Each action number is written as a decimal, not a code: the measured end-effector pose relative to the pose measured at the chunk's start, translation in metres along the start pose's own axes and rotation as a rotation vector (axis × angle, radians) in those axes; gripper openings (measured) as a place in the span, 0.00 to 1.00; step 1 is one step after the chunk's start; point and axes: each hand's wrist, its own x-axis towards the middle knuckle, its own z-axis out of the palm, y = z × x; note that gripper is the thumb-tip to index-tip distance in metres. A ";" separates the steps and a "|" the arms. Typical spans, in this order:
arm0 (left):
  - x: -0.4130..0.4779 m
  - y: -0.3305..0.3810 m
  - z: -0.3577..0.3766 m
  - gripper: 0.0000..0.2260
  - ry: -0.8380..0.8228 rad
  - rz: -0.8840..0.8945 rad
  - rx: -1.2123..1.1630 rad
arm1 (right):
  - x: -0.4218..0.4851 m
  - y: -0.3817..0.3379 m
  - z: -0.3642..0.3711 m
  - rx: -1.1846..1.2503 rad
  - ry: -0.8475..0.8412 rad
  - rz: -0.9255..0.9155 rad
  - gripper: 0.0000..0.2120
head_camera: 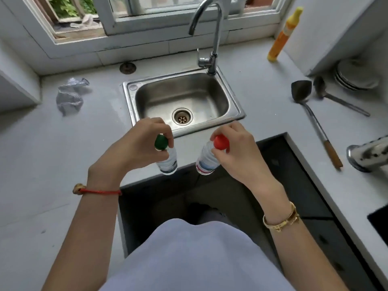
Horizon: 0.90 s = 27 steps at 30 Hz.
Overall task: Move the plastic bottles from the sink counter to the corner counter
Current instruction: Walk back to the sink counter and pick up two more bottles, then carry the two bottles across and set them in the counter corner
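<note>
Grey counter wraps around a steel sink under a window, with a curved tap behind the basin. From my head view, my left hand grips a clear bottle with a green cap by its neck, fingers curled around the cap. My right hand grips a clear bottle with a red cap the same way. Both bottles are at the counter's front edge, just before the sink; whether they touch it I cannot tell. A yellow bottle stands at the far right, and a spatula and ladle lie nearby.
</note>
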 end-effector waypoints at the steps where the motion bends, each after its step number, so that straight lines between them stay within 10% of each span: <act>1: 0.002 0.007 0.004 0.12 -0.022 0.031 0.005 | -0.012 0.003 -0.004 0.005 0.019 0.030 0.13; 27: -0.035 0.291 0.195 0.12 -0.546 0.887 0.122 | -0.374 0.079 -0.083 -0.016 0.621 0.738 0.11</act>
